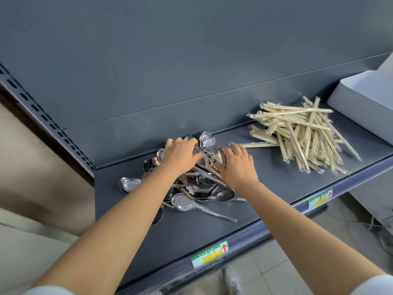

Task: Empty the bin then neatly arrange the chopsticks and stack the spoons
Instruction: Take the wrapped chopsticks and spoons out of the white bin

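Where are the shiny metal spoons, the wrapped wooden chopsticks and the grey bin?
Shiny metal spoons (pixel 182 204): head view, bowl of a front spoon.
Wrapped wooden chopsticks (pixel 297 135): head view, middle of the heap.
Grey bin (pixel 361 101): head view, its near side.

Grey shelf (pixel 276 201) (steel); tiled floor (pixel 265 271)

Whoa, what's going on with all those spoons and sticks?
A person is sorting cutlery on a dark shelf. The left hand and right hand both rest on a jumbled pile of metal spoons, with none stacked yet. The wrapped chopsticks lie in a messy heap to the right, not yet tidied, and the grey bin sits beyond them at the far right edge.
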